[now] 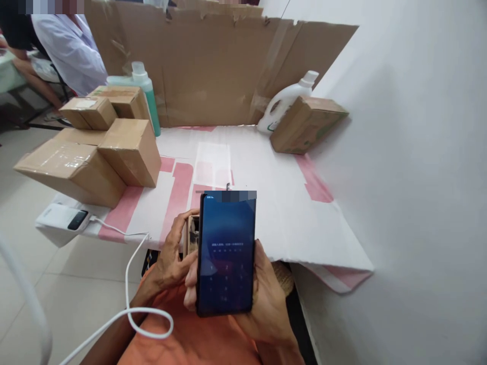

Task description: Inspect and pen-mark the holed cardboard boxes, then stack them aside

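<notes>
In my right hand [268, 299] I hold a dark smartphone [227, 268] upright, with fingers wrapped round its back and showing at its left edge. Its lit blue screen shows a number keypad. Close by on the left, my left hand [173, 253] is closed round a small light-brown object with a dark pattern [193, 233]. The phone covers part of that object, so its kind is unclear. Both hands are above my lap, at the near edge of the table [300, 223]. A small dark item [228, 186] peeks out just beyond the phone's top.
Several cardboard boxes [129, 152] stand at the left beside a green liquid bottle [152, 101]. A white power bank [63, 215] with a white cable [127, 279] lies at the left edge. Back right are a white jug [285, 104] and a box [308, 126]. People sit beyond the cardboard screen [213, 66].
</notes>
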### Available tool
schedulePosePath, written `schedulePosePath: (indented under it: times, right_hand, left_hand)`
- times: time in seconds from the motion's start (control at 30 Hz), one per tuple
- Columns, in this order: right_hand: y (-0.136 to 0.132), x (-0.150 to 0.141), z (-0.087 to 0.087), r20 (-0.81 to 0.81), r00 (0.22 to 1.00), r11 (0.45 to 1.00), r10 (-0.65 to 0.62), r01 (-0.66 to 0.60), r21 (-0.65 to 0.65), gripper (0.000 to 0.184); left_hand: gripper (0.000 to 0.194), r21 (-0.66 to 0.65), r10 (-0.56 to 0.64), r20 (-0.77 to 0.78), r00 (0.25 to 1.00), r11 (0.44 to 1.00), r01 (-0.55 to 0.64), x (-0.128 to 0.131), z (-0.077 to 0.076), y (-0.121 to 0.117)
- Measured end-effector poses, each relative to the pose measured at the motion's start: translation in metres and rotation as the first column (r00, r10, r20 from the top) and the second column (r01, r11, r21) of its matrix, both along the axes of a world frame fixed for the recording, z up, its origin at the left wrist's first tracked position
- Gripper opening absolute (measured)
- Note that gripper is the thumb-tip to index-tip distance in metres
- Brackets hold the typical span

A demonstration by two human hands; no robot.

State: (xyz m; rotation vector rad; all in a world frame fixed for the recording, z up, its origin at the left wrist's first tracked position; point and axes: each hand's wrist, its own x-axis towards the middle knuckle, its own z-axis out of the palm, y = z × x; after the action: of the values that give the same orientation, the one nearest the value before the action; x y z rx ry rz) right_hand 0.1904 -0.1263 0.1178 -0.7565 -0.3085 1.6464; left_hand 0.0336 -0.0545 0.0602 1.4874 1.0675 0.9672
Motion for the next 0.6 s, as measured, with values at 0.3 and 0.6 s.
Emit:
schedulePosePath:
  times: [0.3, 0.6]
  right_hand:
    - [0.0, 0.022, 0.007, -0.015, 0.995, 0.995, 0.096, -0.097, -0.012, 0.072]
    - [0.047, 0.111, -0.027, 0.345, 0.884, 0.947, -0.315, 0.318, 0.047, 0.057]
  left_hand:
    - [0.074, 0.051, -0.116, 0.03, 0.993, 0.992, 0.115, -0.006, -0.002, 0.006]
    - [0.077, -0.03, -0.11, 0.04, 0.993, 0.993, 0.111, -0.005, 0.004, 0.009]
